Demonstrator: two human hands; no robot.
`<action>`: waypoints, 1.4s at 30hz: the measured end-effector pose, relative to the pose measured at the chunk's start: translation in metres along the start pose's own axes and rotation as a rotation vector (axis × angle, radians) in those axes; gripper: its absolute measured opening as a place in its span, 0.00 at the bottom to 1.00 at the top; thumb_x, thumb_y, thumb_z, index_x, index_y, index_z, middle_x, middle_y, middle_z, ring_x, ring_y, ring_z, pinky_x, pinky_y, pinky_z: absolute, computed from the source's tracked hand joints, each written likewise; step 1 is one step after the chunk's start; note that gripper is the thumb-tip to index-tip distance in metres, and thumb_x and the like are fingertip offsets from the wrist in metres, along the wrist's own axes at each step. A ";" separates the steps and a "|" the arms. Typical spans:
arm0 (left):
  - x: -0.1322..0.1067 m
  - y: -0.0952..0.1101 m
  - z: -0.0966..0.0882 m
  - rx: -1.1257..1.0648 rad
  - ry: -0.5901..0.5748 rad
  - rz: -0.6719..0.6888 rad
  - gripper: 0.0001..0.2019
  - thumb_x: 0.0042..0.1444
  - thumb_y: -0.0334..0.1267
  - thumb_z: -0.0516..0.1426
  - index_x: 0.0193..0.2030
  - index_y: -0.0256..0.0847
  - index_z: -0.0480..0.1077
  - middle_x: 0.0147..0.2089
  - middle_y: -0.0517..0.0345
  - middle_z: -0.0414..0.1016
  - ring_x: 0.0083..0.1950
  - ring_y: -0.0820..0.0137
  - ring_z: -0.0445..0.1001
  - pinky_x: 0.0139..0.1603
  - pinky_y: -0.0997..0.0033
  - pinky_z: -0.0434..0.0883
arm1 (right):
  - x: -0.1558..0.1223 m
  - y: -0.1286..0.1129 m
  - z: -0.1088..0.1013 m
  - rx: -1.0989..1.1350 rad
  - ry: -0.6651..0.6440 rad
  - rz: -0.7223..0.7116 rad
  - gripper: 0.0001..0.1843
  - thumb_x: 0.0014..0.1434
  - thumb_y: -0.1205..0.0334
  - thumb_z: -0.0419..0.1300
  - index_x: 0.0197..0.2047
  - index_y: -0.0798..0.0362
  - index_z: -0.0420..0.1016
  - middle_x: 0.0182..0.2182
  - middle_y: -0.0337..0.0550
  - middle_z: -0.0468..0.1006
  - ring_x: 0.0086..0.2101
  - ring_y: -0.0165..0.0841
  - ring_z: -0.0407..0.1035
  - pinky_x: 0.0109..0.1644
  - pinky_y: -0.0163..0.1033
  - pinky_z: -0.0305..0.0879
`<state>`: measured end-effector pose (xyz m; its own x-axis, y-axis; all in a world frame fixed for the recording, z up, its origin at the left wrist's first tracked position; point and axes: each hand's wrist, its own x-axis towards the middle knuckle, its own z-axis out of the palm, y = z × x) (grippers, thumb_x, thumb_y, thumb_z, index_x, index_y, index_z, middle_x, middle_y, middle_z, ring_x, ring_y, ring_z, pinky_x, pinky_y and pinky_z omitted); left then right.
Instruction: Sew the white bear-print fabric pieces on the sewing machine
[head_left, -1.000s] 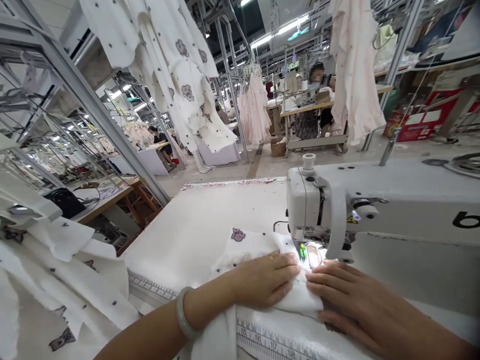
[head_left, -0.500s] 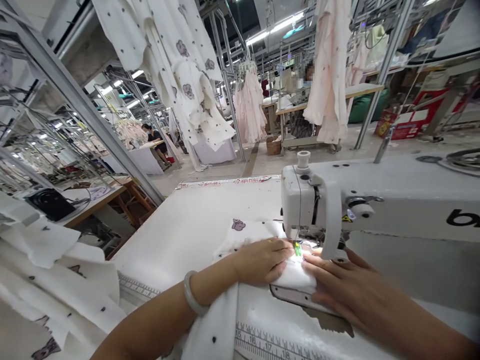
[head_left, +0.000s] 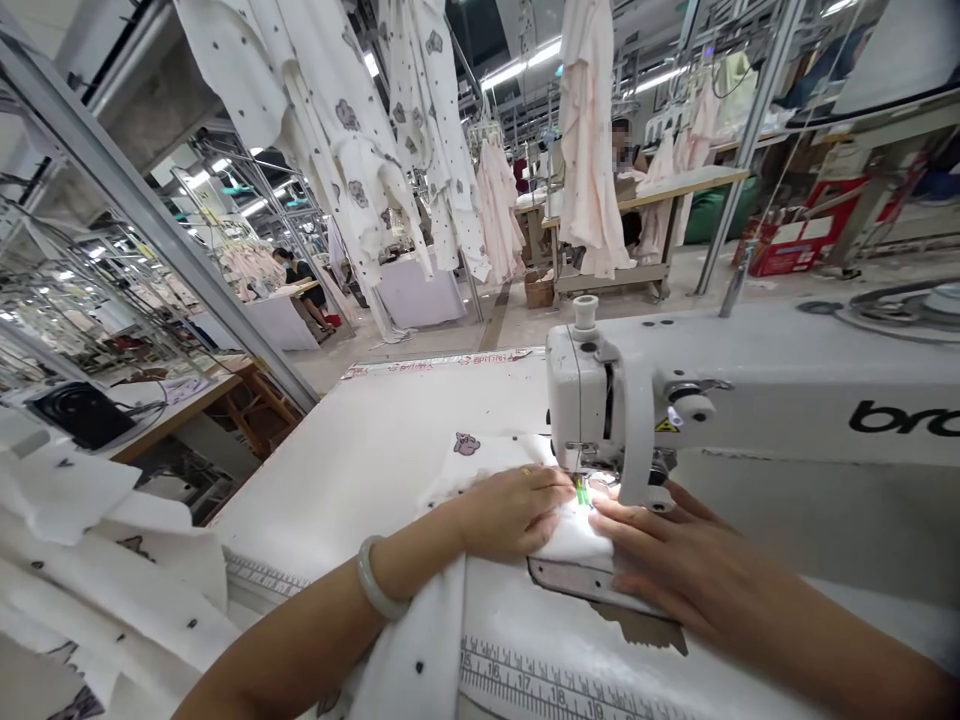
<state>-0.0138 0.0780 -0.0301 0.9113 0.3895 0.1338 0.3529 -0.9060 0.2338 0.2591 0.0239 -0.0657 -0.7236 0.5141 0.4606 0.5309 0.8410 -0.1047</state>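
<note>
A white sewing machine (head_left: 750,375) stands at the right, its lamp lighting the needle area. Under the presser foot lies a white cloth (head_left: 499,455) printed with small dark spots and a purple animal figure. My left hand (head_left: 514,508), wearing a bangle (head_left: 379,580) at the wrist, is closed on the cloth just left of the needle; its fingertips are partly hidden. My right hand (head_left: 675,545) lies flat with fingers stretched on the cloth, right of the needle. Between the fingertips, a small green and yellow piece (head_left: 583,490) sits at the presser foot.
A printed ruler tape (head_left: 540,685) runs along the near edge of the white table (head_left: 360,440). Printed cloth pieces (head_left: 112,560) hang at the left. Spotted garments (head_left: 352,130) and a pink garment (head_left: 592,140) hang beyond the table. Farther back, people sit at other workstations.
The camera view has shifted slightly, moving the machine and hands left in the picture. The hanging pink garment moved left, and a second spotted garment shows more clearly. Both hands keep their places on the cloth.
</note>
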 end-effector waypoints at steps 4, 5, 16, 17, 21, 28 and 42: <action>-0.001 0.023 -0.004 0.151 -0.046 -0.164 0.16 0.64 0.29 0.50 0.55 0.35 0.71 0.60 0.42 0.74 0.67 0.53 0.68 0.72 0.44 0.61 | 0.004 -0.004 -0.009 0.031 -0.003 -0.035 0.13 0.73 0.56 0.57 0.58 0.43 0.73 0.54 0.37 0.81 0.48 0.34 0.78 0.71 0.47 0.53; -0.002 0.031 -0.002 0.166 -0.041 -0.195 0.16 0.62 0.28 0.50 0.55 0.35 0.71 0.61 0.42 0.73 0.67 0.53 0.68 0.71 0.44 0.63 | 0.006 -0.005 -0.012 0.045 -0.010 -0.044 0.12 0.73 0.57 0.56 0.57 0.44 0.74 0.52 0.37 0.82 0.48 0.34 0.78 0.71 0.47 0.54; -0.015 0.021 0.019 0.060 0.083 -0.024 0.20 0.66 0.23 0.47 0.61 0.32 0.69 0.62 0.43 0.74 0.65 0.62 0.71 0.69 0.60 0.68 | 0.004 -0.005 -0.006 0.075 -0.071 0.030 0.14 0.73 0.55 0.56 0.59 0.42 0.74 0.52 0.41 0.81 0.46 0.37 0.78 0.67 0.51 0.60; -0.013 0.017 0.017 0.057 0.076 -0.030 0.20 0.66 0.23 0.47 0.61 0.34 0.69 0.61 0.43 0.74 0.64 0.63 0.71 0.68 0.61 0.69 | 0.003 -0.003 -0.005 0.057 -0.040 0.027 0.15 0.72 0.54 0.57 0.60 0.42 0.74 0.52 0.41 0.81 0.46 0.37 0.79 0.66 0.51 0.60; -0.007 0.011 0.013 0.054 0.074 -0.027 0.18 0.67 0.24 0.49 0.60 0.34 0.70 0.59 0.42 0.75 0.65 0.61 0.71 0.66 0.60 0.71 | 0.004 0.000 -0.007 0.042 0.023 0.011 0.12 0.73 0.55 0.56 0.55 0.42 0.76 0.47 0.37 0.84 0.43 0.35 0.79 0.66 0.49 0.58; -0.011 0.013 0.016 -0.003 0.097 0.020 0.17 0.70 0.27 0.47 0.60 0.37 0.71 0.59 0.46 0.78 0.63 0.64 0.74 0.66 0.59 0.71 | 0.007 -0.004 -0.012 0.105 -0.059 0.011 0.15 0.75 0.56 0.51 0.60 0.42 0.72 0.45 0.39 0.82 0.41 0.34 0.79 0.67 0.51 0.56; -0.011 0.017 0.020 0.045 0.120 0.027 0.16 0.73 0.29 0.46 0.58 0.32 0.72 0.59 0.43 0.77 0.61 0.63 0.74 0.68 0.60 0.70 | 0.002 -0.005 -0.003 0.054 -0.077 0.063 0.17 0.74 0.54 0.56 0.63 0.38 0.72 0.53 0.39 0.80 0.47 0.37 0.78 0.69 0.53 0.54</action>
<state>-0.0137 0.0551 -0.0472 0.8895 0.3795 0.2544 0.3402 -0.9218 0.1856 0.2566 0.0206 -0.0618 -0.7222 0.5759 0.3832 0.5534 0.8134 -0.1793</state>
